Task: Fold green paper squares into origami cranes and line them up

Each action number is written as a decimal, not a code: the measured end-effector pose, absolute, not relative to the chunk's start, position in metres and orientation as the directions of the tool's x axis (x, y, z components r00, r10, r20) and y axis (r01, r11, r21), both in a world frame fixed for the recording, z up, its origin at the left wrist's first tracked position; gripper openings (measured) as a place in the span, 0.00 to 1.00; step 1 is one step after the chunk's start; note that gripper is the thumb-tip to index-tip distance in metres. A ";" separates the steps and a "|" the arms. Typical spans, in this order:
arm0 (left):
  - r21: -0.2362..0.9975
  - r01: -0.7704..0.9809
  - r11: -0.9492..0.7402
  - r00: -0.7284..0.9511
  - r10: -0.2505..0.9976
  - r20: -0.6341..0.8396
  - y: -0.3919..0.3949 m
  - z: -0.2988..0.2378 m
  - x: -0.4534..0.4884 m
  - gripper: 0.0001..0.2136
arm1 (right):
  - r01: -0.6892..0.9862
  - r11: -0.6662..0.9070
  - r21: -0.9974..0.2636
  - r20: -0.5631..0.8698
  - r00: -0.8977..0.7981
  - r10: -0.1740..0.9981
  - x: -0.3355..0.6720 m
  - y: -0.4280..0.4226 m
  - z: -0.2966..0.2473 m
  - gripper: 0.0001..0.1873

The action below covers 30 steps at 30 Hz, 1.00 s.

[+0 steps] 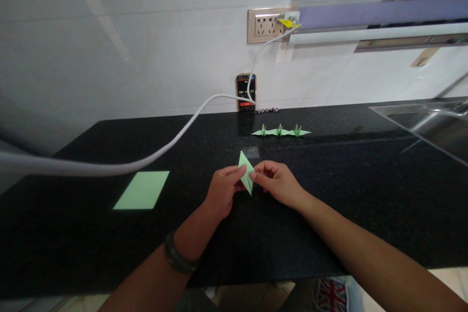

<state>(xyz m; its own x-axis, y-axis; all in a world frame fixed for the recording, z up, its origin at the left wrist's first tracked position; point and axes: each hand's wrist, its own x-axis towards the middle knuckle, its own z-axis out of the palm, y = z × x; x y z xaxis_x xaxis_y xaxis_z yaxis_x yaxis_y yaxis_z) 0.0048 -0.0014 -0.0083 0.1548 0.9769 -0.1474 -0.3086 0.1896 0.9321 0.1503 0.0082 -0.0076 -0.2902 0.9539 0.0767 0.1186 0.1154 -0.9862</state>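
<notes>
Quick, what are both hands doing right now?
Left hand: closed, holding the folded green paper, thumb on top.
Right hand: closed, thumb and fingers at the paper's right edge.

**Black countertop stretches out before me**

I look down on a glossy, speckled surface, and I place everything by the phone, which stands upright at the back edge with its lit screen toward me. Just right of the phone's foot I see a small dark-and-pale string, perhaps beads, too small to tell. Nearer me than the phone and a little to its right, three folded green paper figures sit in a row, their spread points seeming to meet. Left of the phone, and closer to me, I have a flat green sheet. Far right of the phone, a metal sink is set in.
</notes>
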 end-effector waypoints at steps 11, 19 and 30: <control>0.954 -0.253 0.163 0.167 0.978 -0.123 -0.003 -0.008 0.004 0.10 | 0.139 0.073 -0.988 0.020 -0.350 0.936 0.150 0.006 -0.010 0.11; 0.896 -0.360 0.261 0.214 0.958 -0.193 -0.001 -0.005 0.003 0.12 | 0.088 0.099 -0.991 0.055 -0.407 0.912 0.151 0.005 -0.008 0.10; 0.997 -0.048 0.053 0.059 0.997 -0.050 -0.003 -0.009 0.005 0.14 | 0.223 0.181 -0.958 0.096 -0.344 0.934 0.150 0.005 -0.012 0.15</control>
